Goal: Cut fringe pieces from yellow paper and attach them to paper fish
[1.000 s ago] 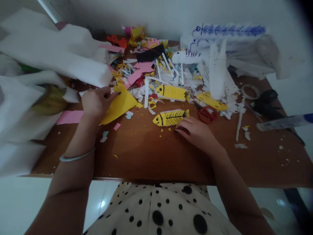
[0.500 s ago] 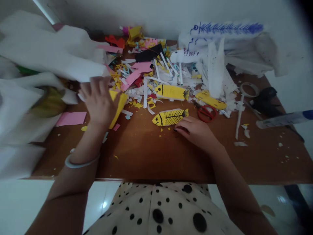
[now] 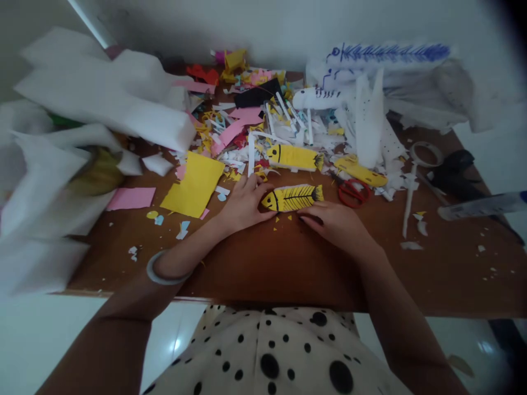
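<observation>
A yellow paper fish (image 3: 295, 198) with black drawn bones lies flat in the middle part of the desk (image 3: 267, 263), its head to nine o'clock and its tail to three o'clock. The left hand (image 3: 246, 206) is at the head end; its thumb and forefinger stand apart, one on each side of the head. The right hand (image 3: 335, 222) rests at the lower edge near the tail, with bent fingers — I cannot tell if they grip the fish.

Taking the fish as the centre of the clock, some tiny yellow scraps (image 3: 289, 218) lie just beside it at six o'clock. Another yellow fish (image 3: 294, 157) is near it at twelve o'clock, and some white pens (image 3: 309, 126) lie farther in the same direction, among many paper cuttings. At three o'clock are scissors (image 3: 354, 193) with red handles, and a yellow tool (image 3: 360, 170) is next to them, more toward two. A yellow sheet (image 3: 193, 186) lies at nine o'clock, beyond the left hand — and farther that way, a pink paper (image 3: 130, 198). White foam (image 3: 115, 109) is piled well apart, at ten o'clock.
</observation>
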Demonstrator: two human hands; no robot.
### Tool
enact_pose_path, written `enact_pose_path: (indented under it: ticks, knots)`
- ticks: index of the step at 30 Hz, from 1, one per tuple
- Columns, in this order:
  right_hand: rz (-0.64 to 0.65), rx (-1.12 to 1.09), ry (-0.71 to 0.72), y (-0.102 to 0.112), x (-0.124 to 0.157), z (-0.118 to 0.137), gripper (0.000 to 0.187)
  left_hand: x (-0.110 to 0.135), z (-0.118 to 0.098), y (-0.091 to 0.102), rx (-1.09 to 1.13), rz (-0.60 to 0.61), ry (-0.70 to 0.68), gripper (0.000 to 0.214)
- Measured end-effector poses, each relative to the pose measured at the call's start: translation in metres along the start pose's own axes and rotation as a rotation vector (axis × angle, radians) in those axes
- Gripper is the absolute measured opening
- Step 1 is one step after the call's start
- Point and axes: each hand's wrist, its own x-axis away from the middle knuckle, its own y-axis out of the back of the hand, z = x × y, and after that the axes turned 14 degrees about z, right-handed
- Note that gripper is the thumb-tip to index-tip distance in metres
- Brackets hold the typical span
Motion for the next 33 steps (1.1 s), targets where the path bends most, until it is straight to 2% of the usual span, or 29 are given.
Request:
enact_pose_path:
  ticks: [3, 6, 13, 19, 33]
  knots:
    - [0.006, -0.01, -0.006, 0.0, 0.0, 0.0, 0.024, -0.005, -0.001, -0.002, 0.025, 0.008, 0.0, 0.053]
    - [0.004, -0.022, -0.006, 0.0, -0.001, 0.003, 0.023, -0.005, 0.001, -0.002, 0.036, -0.039, 0.021, 0.049]
    - [-0.159, -0.006, -0.026, -0.013, -0.009, 0.015, 0.015, 0.002, 0.012, 0.003, 0.059, -0.135, 0.047, 0.048]
    - [-0.198, -0.01, -0.052, -0.023, -0.015, 0.017, 0.01, 0.005, 0.012, 0.002, 0.041, -0.101, 0.024, 0.051]
    - [-0.165, -0.013, -0.077, -0.02, -0.014, 0.017, 0.008, 0.005, 0.012, -0.002, 0.026, -0.072, 0.055, 0.051]
